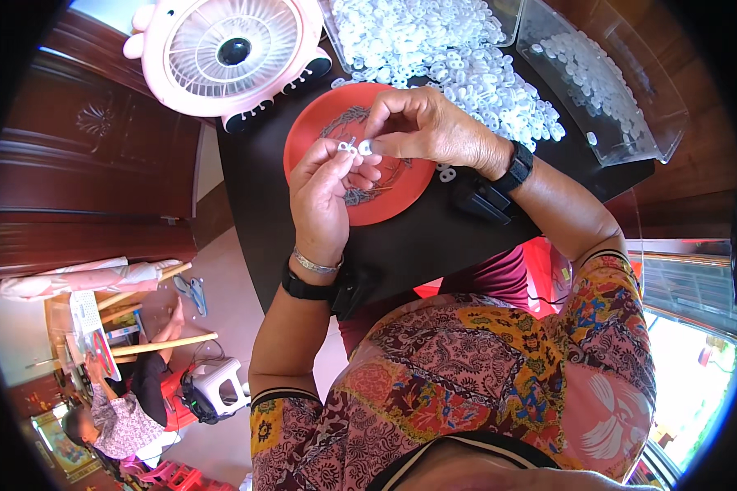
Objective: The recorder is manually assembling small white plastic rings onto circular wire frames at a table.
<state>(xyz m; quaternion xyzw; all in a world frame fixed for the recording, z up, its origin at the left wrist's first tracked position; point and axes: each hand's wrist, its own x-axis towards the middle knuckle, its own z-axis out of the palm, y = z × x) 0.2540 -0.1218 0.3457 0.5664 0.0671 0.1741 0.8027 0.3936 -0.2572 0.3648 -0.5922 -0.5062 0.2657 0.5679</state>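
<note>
My left hand (323, 184) is above a red-orange bowl (305, 123), its thumb and fingers pinching a small white plastic piece with holes (347, 147). Close against it, my right hand (434, 127) pinches a second small white plastic piece (365, 148) between thumb and forefinger. The two pieces are side by side; whether they touch is hard to make out. Thin grey pin-like pieces (356, 197) lie in the bowl under my hands. Beyond my right hand spreads a heap of small white two-holed plastic pieces (499, 90) on the dark table (409, 254).
A clear bin (643, 135) with more white pieces stands at the far right, and another clear container (422, 29) is at the back. A pink fan (172, 78) stands at the back left. On the floor side, a person (127, 421) sits at lower left.
</note>
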